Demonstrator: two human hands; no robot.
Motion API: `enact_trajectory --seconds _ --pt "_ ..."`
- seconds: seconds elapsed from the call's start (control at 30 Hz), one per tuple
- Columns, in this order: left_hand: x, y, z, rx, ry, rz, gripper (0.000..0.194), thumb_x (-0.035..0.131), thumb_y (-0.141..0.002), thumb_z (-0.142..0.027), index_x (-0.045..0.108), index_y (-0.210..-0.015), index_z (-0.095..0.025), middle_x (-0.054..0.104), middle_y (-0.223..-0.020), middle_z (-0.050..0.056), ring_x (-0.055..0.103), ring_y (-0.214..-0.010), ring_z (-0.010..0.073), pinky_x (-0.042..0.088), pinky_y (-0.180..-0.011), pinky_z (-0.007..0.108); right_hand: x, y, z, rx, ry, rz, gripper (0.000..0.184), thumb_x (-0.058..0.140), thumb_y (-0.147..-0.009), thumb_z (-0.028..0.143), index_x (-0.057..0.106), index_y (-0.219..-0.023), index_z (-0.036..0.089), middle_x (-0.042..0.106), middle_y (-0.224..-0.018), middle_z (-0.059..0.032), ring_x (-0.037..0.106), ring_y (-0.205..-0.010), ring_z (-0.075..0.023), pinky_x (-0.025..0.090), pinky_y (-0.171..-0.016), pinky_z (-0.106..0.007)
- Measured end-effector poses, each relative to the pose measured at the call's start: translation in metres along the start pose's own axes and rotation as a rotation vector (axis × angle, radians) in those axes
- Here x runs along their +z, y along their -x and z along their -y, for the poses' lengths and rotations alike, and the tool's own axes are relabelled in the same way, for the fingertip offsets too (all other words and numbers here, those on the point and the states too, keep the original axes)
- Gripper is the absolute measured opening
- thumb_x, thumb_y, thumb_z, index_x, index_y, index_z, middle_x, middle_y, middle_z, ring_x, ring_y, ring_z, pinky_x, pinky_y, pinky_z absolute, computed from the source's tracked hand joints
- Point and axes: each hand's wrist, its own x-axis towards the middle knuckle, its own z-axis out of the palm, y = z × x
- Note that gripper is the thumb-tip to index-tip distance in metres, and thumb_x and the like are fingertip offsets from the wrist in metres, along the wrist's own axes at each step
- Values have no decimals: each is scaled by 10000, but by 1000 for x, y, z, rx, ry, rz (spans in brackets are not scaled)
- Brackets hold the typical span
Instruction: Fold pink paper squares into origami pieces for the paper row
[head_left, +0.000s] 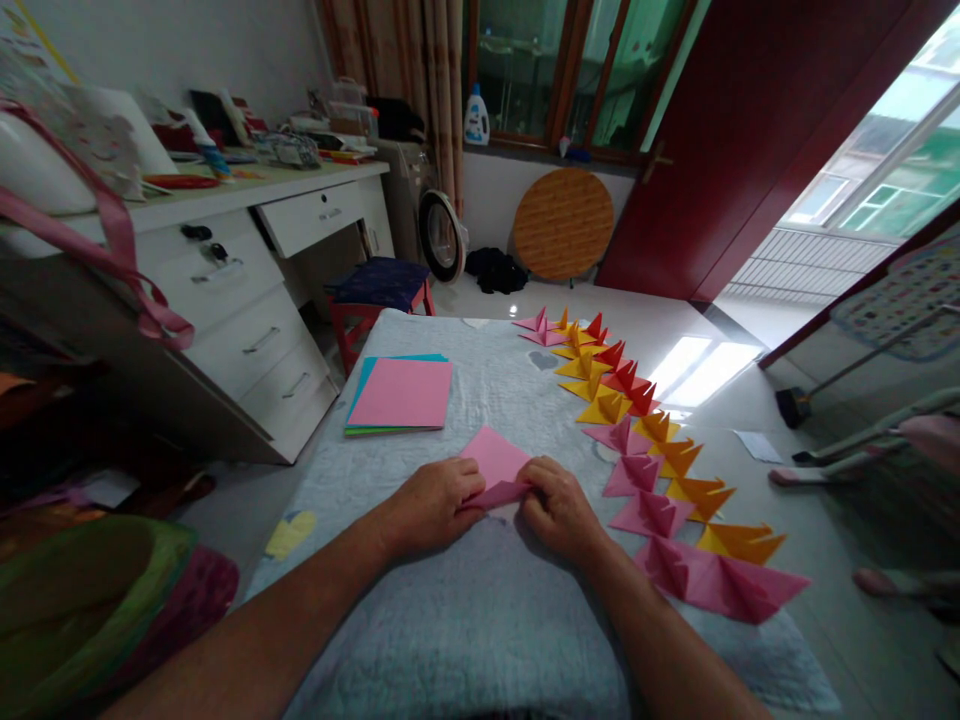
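Observation:
A pink sheet of origami paper (495, 455) lies between my hands, its near edge folded up. My left hand (442, 505) pinches the left end of that fold, with fingers on top and the thumb below. At the right end, my right hand (559, 505) grips the same paper with curled fingers. Farther up and to the left sits a stack of square paper (405, 393), pink on top with blue and green edges showing. Rows of folded paper cranes (652, 510) in pink, yellow, orange and red run along the table's right side.
A light blue quilted cloth (450, 640) covers the table. Behind it stands a stool (379, 285) with a dark blue top. A white desk (247, 300) is at the left, and a green-rimmed basket (97, 600) sits at lower left.

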Motion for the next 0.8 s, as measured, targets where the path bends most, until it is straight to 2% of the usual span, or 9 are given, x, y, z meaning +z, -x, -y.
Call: enact_trajectory --seconds 0.27,0.47,0.6,0.8 --pt "0 0 2 -17 58 -1 125 582 -914 -280 627 -858 -179 620 -905 31 581 -840 175 421 -731 269 0 -1 0 17 -2 -24 162 449 -664 68 528 -721 197 557 -724 -30 526 -716 -177 381 -671 -285" --pt "1 -1 3 -9 75 -122 155 541 -912 -238 586 -780 -169 617 -804 32 577 -764 176 410 -688 277 -1 -3 0 50 24 -58 131 438 -664 90 424 -640 219 483 -652 3 469 -644 -155 334 -620 -279" --pt "1 -1 3 15 116 -151 105 533 -900 -212 617 -851 -171 644 -846 44 603 -816 192 429 -734 285 -1 -2 0 108 -7 -61 108 447 -693 121 503 -726 207 512 -666 13 468 -641 -148 336 -612 -265" --pt "1 0 2 -85 224 -171 86 538 -908 -245 600 -919 -185 659 -840 30 619 -770 181 424 -697 266 0 -3 -1 155 -11 -54 82 425 -745 146 453 -705 212 484 -640 23 465 -612 -138 328 -604 -264"
